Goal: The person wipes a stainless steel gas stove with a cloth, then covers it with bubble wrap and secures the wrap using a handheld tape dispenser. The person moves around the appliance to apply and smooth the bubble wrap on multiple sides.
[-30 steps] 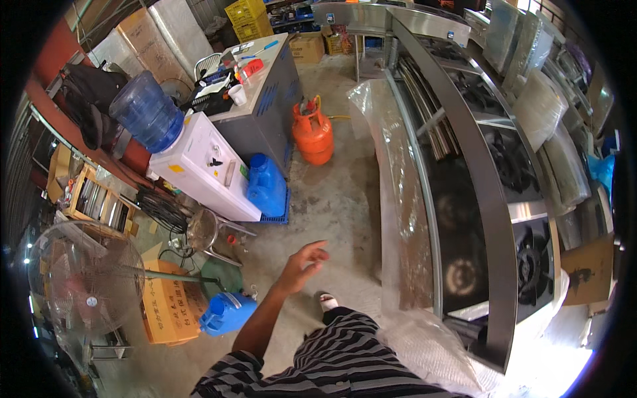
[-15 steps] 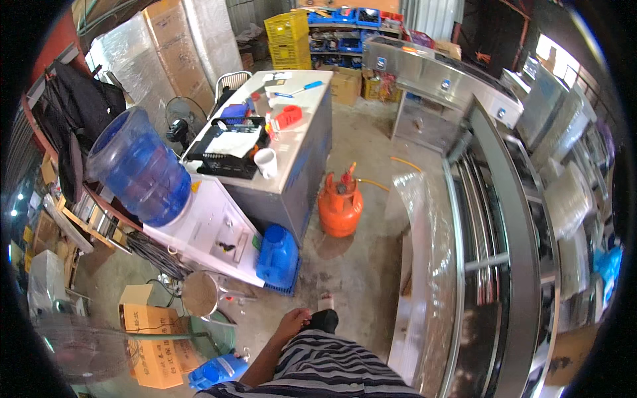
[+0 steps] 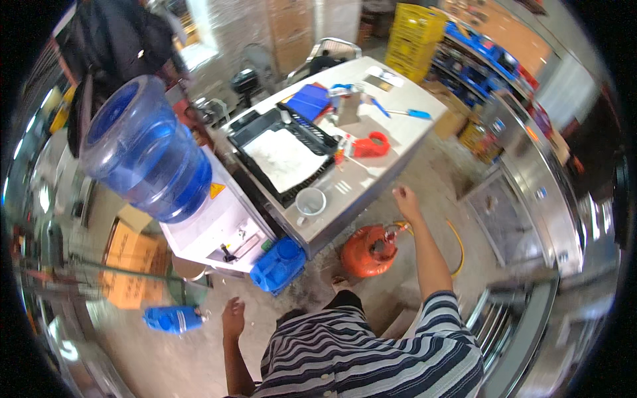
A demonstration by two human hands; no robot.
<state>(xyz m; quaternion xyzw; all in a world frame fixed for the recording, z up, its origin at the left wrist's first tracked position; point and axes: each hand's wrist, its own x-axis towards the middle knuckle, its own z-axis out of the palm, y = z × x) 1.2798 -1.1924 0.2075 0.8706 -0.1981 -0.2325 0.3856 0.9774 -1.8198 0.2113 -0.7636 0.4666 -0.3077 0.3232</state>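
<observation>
My right hand [image 3: 406, 203] reaches out beside the table's near right edge, above an orange gas cylinder [image 3: 369, 252]. Its fingers are loosely apart, and nothing shows in them. Down at my left side, my left hand [image 3: 233, 319] hangs over the floor with slack, parted fingers and no object in it. Closest to my right hand on the white-topped table [image 3: 391, 156] is a red tape dispenser [image 3: 371, 144]. A clear mug [image 3: 310, 201] stands at the near corner, beside a black plastic tray [image 3: 247, 132] with a white sheet [image 3: 282, 159] in it.
A water dispenser [image 3: 199, 251] topped with a large blue bottle [image 3: 149, 156] stands left of the table. Blue jugs [image 3: 279, 264] and a cardboard box [image 3: 129, 262] are on the floor. Steel equipment [image 3: 531, 172] lines the right; yellow crates [image 3: 413, 43] are stacked behind.
My view has turned and moved closer to the table. My right arm has come into view, stretched forward. My left hand has shifted from in front of my body out to the left.
</observation>
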